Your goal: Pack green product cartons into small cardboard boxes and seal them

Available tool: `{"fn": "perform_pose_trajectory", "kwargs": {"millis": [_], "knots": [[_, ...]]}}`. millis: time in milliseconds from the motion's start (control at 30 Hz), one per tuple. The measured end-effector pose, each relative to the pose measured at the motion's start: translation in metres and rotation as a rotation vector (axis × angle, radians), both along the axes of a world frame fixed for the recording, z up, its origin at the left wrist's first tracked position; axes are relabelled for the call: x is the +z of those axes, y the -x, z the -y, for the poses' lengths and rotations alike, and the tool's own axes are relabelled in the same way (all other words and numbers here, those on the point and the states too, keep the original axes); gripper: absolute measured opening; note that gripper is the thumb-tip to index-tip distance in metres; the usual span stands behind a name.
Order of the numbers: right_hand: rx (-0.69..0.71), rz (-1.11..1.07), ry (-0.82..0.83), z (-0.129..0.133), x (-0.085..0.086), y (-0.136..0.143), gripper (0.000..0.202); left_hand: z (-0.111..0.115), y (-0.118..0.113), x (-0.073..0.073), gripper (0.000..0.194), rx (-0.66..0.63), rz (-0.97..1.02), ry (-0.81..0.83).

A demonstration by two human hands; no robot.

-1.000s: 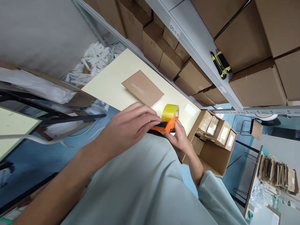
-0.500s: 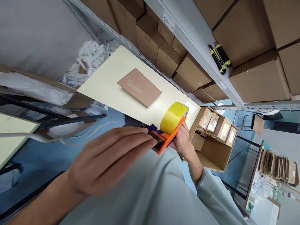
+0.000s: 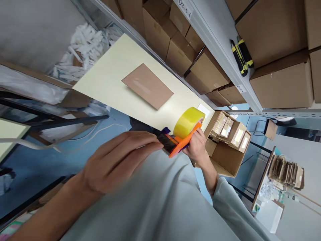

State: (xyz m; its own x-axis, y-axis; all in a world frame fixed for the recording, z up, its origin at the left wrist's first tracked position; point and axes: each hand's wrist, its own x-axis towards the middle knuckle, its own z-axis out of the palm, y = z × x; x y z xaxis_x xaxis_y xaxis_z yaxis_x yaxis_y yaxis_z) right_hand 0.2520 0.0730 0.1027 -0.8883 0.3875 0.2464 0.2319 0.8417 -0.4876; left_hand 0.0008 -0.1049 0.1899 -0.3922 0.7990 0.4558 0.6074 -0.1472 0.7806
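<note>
A tape dispenser point(image 3: 181, 144) with an orange side and dark blue parts carries a roll of yellow tape point(image 3: 188, 123). My right hand point(image 3: 196, 145) is closed around its handle. At the dispenser's toothed end, my left hand point(image 3: 122, 155) has its fingers pressed together, the tips touching or very near the dark front part. The left thumb and whatever lies between the fingertips are hidden. Beyond both hands, a flat brown cardboard piece point(image 3: 148, 86) with a shiny streak lies on the pale yellow tabletop point(image 3: 105, 73).
An open carton point(image 3: 227, 160) holding several small labelled boxes stands at the table's right end. Shelves point(image 3: 213, 36) of brown boxes run along the far side, with two yellow-black utility knives point(image 3: 240, 57) on one. White scraps point(image 3: 85, 47) are piled beyond the left end.
The view has shifted slightly. Both hands stay at the dispenser, and the left fingertips sit a little closer to its front end. The cardboard still lies on the table.
</note>
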Motion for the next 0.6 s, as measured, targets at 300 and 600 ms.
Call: {"fn": "perform_pose_trajectory", "kwargs": {"millis": [300, 600], "knots": [[-0.066, 0.219, -0.036, -0.036, -0.020, -0.031, 0.018, 0.000, 0.015, -0.067, 0.017, 0.178, 0.034, 0.062], [-0.215, 0.812, 0.205, -0.024, -0.139, 0.007, 0.041, -0.025, 0.022, -0.254, 0.020, 0.411, 0.724, 0.388]]}}
